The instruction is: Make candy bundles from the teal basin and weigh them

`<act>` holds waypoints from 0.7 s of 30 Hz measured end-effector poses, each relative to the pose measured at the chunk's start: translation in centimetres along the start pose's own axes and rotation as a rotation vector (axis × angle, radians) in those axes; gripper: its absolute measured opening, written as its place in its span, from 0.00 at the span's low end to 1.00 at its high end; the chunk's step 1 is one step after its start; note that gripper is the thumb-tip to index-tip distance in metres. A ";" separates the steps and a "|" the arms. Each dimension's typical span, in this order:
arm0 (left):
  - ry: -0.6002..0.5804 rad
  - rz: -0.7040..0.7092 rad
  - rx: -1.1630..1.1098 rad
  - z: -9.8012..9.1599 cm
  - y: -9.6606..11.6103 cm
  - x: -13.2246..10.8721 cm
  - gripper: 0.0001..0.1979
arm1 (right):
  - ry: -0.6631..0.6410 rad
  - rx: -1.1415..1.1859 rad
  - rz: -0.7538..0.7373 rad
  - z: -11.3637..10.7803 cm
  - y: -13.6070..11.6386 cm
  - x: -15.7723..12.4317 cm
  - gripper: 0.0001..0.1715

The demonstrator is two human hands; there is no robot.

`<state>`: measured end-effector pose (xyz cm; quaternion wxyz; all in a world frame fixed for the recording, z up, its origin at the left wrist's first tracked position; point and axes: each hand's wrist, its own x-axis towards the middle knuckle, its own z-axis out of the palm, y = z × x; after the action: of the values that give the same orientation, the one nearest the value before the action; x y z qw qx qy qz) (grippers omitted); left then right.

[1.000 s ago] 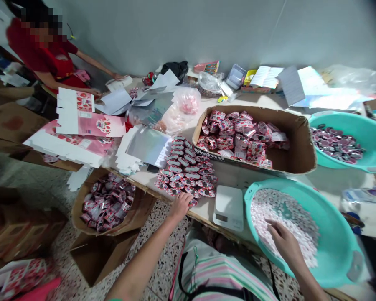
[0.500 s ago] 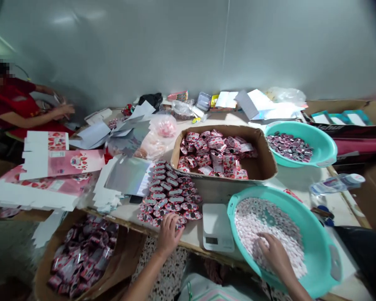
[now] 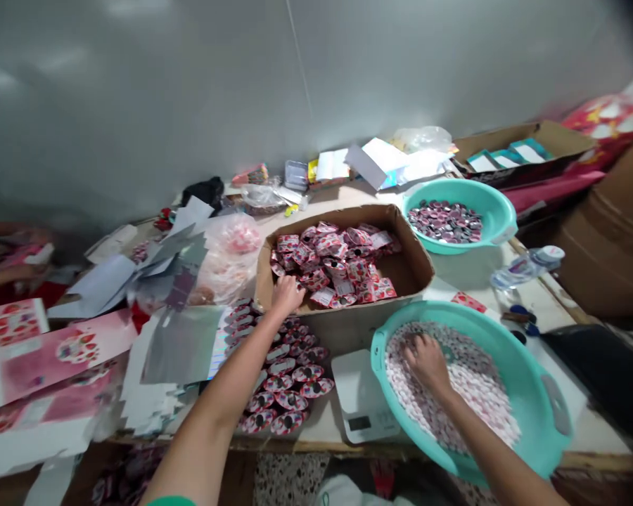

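Observation:
My left hand [image 3: 289, 295] reaches over the near left wall of a cardboard tray [image 3: 427, 277] and touches small strawberry-printed boxes [image 3: 342, 263] inside it. Its fingers are curled; what they grip is hidden. My right hand [image 3: 427, 362] is down in a turquoise basin [image 3: 538, 358] of small white and pink pieces [image 3: 480, 400], with fingers bent and the tips hidden among them. Under my left forearm stand rows of upright printed boxes [image 3: 290, 400], their ends facing up. A white scale [image 3: 356, 386] lies between these rows and the basin.
A second turquoise basin [image 3: 499, 211] holds dark pink and silvery discs. Flat printed cartons [image 3: 84, 348] and silvery sheets [image 3: 179, 344] cover the left side. A clear bottle [image 3: 527, 267] lies at the right. Another person's arm [image 3: 10, 277] shows at far left.
My left hand has moved from the near end of the box rows up to the cardboard tray. My right hand has shifted farther into the basin. The view has turned right.

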<state>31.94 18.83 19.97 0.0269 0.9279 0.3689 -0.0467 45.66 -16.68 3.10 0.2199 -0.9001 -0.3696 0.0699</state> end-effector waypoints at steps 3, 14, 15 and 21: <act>-0.066 0.020 -0.013 2.9 0.6 3.9 0.18 | -0.071 0.081 0.033 0.3 -2.0 -0.2 0.18; -0.146 -0.051 -0.045 5.6 2.1 6.4 0.27 | -0.339 0.298 0.106 -3.8 -3.9 -5.3 0.20; -0.156 -0.066 -0.052 5.5 1.9 6.1 0.28 | -0.360 0.318 0.142 -3.9 -3.9 -5.4 0.21; -0.070 -0.016 -0.153 3.5 1.5 3.4 0.22 | -0.305 0.561 0.382 -4.3 -4.0 -5.9 0.25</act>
<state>35.26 19.76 16.18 0.1100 0.9179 0.3778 -0.0509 40.14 -19.78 8.47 0.3834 -0.8369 -0.1900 0.3414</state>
